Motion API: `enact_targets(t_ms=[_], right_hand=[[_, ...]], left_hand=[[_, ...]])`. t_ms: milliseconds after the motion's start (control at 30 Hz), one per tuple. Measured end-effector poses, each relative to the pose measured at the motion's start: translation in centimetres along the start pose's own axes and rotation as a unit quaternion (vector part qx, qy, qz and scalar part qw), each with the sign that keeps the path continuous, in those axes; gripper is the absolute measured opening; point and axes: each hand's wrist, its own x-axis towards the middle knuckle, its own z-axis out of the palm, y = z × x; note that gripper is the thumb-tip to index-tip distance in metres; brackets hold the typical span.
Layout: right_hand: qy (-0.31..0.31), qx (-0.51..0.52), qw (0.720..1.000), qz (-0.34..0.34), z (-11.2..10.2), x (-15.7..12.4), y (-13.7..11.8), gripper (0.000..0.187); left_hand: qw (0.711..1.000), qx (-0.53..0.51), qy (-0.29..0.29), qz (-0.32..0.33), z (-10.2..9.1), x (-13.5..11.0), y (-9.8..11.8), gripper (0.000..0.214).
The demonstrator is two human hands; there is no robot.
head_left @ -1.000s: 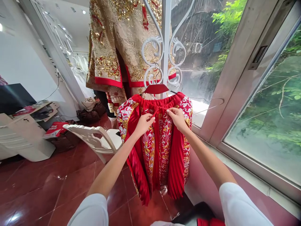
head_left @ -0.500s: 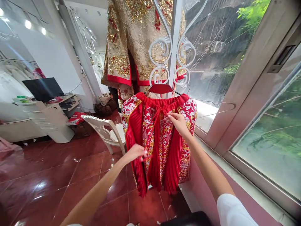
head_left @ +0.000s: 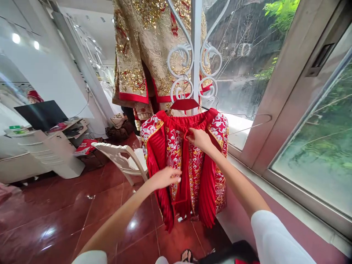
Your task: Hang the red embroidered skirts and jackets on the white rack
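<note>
A red skirt (head_left: 194,176) with silver and gold embroidery and pleated panels hangs from a dark hanger with a red top (head_left: 184,104). At the front of its gathered waist, my right hand (head_left: 200,140) is closed, fingertips pinching the red drawstring (head_left: 187,132). Lower down, my left hand (head_left: 166,178) is in front of the embroidered strip, fingers stretched to the right and slightly apart, with nothing visible in them. Below that hand, a thin length of red cord (head_left: 180,201) hangs across the pleats.
Behind the skirt hangs a gold-sequined garment (head_left: 162,51) with red trim, beside a white scrolled metal rack (head_left: 195,55). A white chair (head_left: 123,157) stands at left, with a desk and dark monitor (head_left: 41,115) beyond. A sliding window (head_left: 310,139) runs along the right.
My left hand has moved right and let go of the cord, which now hangs lower. My right hand has shifted left onto the drawstring at the waist. The view has turned slightly.
</note>
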Motion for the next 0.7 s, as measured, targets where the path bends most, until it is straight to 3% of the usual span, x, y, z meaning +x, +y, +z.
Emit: enact_targets(t_ms=[33,100,167,300,400,500,600,700], right_hand=[[-0.021,0.008,1.000,-0.011,0.0,-0.3,-0.2,0.030],[-0.051,0.046,0.997,-0.044,-0.4,-1.3,-0.5,0.023],[-0.075,0.085,0.990,-0.081,-1.2,-2.7,-0.7,0.016],[-0.129,0.106,0.980,-0.107,-3.8,-5.8,0.9,0.019],[-0.218,0.084,0.966,-0.110,-5.2,-8.0,3.8,0.022],[-0.252,0.016,0.962,-0.100,-5.1,-10.0,5.5,0.046],[-0.236,-0.096,0.960,-0.112,-4.1,-11.4,4.3,0.059],[-0.251,-0.136,0.942,-0.175,-4.2,-11.8,1.9,0.048]], left_hand=[[0.998,-0.027,0.051,0.002,-2.1,1.8,1.0,0.030],[0.985,0.031,0.171,0.020,-5.6,5.0,2.7,0.034],[0.966,0.132,0.220,0.045,-7.7,7.3,3.6,0.040],[0.963,0.195,0.161,0.092,-7.9,8.3,3.4,0.044],[0.964,0.198,0.145,0.099,-6.8,6.5,2.2,0.033],[0.957,0.231,0.121,0.123,-5.9,4.3,1.3,0.031],[0.953,0.239,0.067,0.176,-5.5,2.8,1.0,0.032],[0.951,0.225,0.018,0.212,-5.5,2.0,1.5,0.027]])
